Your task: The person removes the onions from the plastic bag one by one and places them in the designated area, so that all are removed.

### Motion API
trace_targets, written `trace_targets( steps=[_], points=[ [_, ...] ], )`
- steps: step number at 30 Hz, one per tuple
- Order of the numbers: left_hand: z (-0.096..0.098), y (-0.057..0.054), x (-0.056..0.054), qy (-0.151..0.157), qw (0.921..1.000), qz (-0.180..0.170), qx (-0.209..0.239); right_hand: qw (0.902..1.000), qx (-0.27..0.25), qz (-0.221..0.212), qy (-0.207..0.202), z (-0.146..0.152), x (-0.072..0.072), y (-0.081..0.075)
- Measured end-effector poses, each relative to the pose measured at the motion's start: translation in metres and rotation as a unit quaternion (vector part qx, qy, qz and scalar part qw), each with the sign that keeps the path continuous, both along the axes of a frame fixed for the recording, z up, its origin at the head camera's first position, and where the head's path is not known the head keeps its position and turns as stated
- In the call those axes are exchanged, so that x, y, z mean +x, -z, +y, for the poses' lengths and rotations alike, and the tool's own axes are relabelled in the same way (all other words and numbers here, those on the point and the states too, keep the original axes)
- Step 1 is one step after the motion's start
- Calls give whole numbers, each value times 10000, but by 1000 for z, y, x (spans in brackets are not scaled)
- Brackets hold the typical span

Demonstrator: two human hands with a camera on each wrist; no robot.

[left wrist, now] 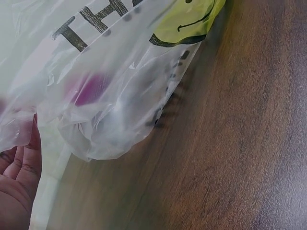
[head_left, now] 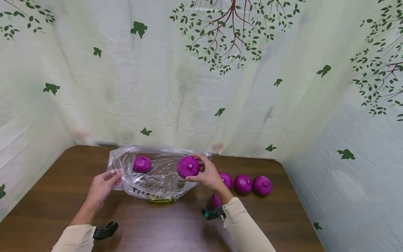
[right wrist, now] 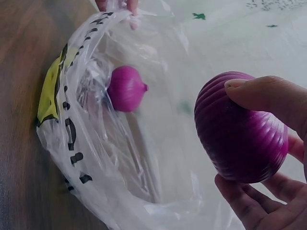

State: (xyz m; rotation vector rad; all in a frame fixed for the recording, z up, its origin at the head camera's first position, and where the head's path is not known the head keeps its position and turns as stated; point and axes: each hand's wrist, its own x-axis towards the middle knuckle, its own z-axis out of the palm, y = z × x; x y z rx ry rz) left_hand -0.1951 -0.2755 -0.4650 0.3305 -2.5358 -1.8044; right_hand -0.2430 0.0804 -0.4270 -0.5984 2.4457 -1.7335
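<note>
A clear plastic bag [head_left: 163, 190] with black lettering and a yellow smiley print lies spread open on the table. My left hand [head_left: 102, 187] pinches the bag's left edge between thumb and fingers. Inside the bag, toward its left, sits one purple onion [head_left: 142, 164], also visible through the opening in the right wrist view [right wrist: 127, 89]. Over the bag's right end, my right hand [head_left: 207, 173] grips another purple onion [head_left: 188, 166]. In the right wrist view the thumb lies across this ridged onion [right wrist: 240, 129], with fingers beneath it.
Right of the bag stand several more purple onions on the brown wooden table [head_left: 157, 227], among them one at the end of the row [head_left: 262, 186]. Another onion [head_left: 216, 200] is partly hidden by the right wrist. A leaf-patterned curtain [head_left: 189, 87] surrounds the table's back and sides.
</note>
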Motion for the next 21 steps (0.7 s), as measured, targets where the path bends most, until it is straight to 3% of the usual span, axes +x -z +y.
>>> trace_targets(
  steps=[6, 8, 13, 21],
  points=[
    [1, -1, 0, -5, 10000, -43, -34, 9998, -159, -95, 23, 9, 7, -4],
    [1, -1, 1, -16, 10000, -50, -40, 9997, -205, -86, 36, 13, 3, 5],
    [1, -1, 0, -14, 9999, -57, -84, 9998, -162, -53, 81, 23, 8, 5],
    [1, 0, -1, -1, 10000, -50, -26, 9998, -59, -122, 132, 40, 20, -9]
  ],
)
